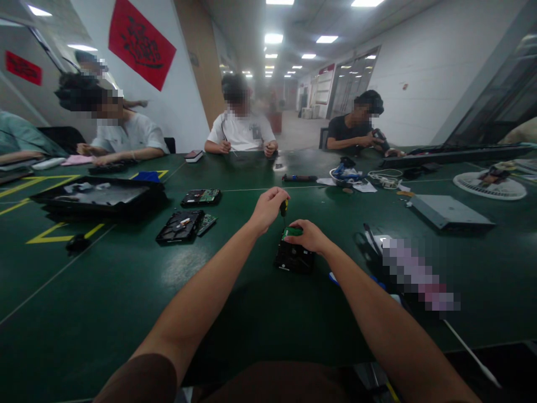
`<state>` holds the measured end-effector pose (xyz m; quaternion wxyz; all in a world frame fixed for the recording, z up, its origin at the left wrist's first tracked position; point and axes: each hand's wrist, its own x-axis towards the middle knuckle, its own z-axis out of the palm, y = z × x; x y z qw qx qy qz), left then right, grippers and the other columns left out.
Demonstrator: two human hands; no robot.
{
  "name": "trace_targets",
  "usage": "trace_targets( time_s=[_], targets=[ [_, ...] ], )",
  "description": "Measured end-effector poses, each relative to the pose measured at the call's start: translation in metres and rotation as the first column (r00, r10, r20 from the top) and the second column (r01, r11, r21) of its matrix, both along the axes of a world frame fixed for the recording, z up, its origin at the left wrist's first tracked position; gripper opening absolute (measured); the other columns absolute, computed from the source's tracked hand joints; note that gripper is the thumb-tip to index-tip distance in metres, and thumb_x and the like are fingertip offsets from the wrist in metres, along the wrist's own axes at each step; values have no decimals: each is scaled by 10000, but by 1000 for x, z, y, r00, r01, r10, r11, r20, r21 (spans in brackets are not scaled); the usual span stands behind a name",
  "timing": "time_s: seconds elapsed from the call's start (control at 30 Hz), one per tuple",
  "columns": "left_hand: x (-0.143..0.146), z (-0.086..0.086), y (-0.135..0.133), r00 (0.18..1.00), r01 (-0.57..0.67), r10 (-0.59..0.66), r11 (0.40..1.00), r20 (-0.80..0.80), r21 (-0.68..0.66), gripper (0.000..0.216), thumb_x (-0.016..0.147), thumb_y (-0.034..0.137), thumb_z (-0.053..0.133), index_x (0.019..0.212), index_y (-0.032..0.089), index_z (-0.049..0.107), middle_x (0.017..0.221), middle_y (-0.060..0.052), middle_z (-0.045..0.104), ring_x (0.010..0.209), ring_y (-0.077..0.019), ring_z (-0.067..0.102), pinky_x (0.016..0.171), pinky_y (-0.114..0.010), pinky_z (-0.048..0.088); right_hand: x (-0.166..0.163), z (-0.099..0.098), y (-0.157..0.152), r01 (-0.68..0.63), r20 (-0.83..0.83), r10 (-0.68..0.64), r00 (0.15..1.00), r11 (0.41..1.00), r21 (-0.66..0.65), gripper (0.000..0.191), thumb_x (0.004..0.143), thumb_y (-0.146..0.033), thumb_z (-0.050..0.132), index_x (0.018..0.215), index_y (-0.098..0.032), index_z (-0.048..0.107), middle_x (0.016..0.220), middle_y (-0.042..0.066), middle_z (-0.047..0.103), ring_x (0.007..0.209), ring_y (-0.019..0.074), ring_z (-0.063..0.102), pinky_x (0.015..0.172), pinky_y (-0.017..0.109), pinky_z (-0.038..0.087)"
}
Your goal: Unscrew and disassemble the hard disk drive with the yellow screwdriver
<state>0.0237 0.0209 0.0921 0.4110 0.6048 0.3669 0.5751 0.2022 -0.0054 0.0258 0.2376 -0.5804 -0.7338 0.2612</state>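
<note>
From the head camera, my left hand (268,208) is closed in a fist around the yellow-and-black handle of a small screwdriver (284,207). The tool stands nearly upright, its tip pointing down at the hard drive (293,258) on the green table (126,313) right in front of me. My right hand (309,235) lies over the far end of that drive, fingers curled down around the edge where the green circuit board (292,230) shows, holding it against the tabletop. The two hands sit just beside each other above the drive; I cannot tell whether the tip touches a screw.

To my left on the table lie an opened hard drive (180,225) and, beyond it, another drive (201,197) with its board up, near a black tray (96,196). To my right rest a flat grey case (451,211) and a white fan grille (489,186). Across the table, other people sit with their hands on their own work.
</note>
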Motion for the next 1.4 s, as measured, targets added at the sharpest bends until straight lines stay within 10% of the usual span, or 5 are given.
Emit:
trace_targets(
  time_s=[0.23, 0.5, 0.83, 1.4],
  targets=[
    [2, 1, -5, 967, 218, -203, 972, 157, -89, 152, 857, 330, 613, 851, 183, 654, 758, -40, 700, 719, -181, 657, 695, -309, 504, 1, -2, 2, -14, -7, 14, 1000, 1000, 10, 505, 738, -490, 874, 1163, -246, 750, 1161, 77, 746, 1082, 258, 692, 950, 368, 515],
    [0, 1, -2, 999, -14, 14, 1000, -31, 12, 87, 835, 262, 654, 775, 200, 642, 714, -1, 638, 680, -144, 580, 648, -268, 457, 1, -3, 2, -4, -5, 4, 1000, 1000, 3, 510, 733, -490, 877, 1163, -249, 749, 1166, 77, 744, 1081, 258, 689, 940, 364, 520],
    [5, 6, -11, 967, 230, -214, 967, 138, -108, 122, 817, 270, 621, 908, 188, 615, 765, -27, 711, 738, -167, 672, 727, -300, 503, 0, -1, 1, -7, 20, 7, 1000, 1000, 18, 507, 731, -494, 875, 1160, -255, 749, 1184, 73, 743, 1109, 263, 686, 958, 364, 516],
    [1, 1, -2, 991, 94, -86, 993, 105, -71, 113, 807, 296, 627, 829, 190, 658, 789, -26, 684, 773, -166, 638, 740, -286, 492, 0, 1, -1, 5, -3, -5, 1000, 1000, -10, 499, 726, -481, 885, 1148, -251, 751, 1159, 67, 745, 1098, 257, 685, 950, 358, 513]
  ],
)
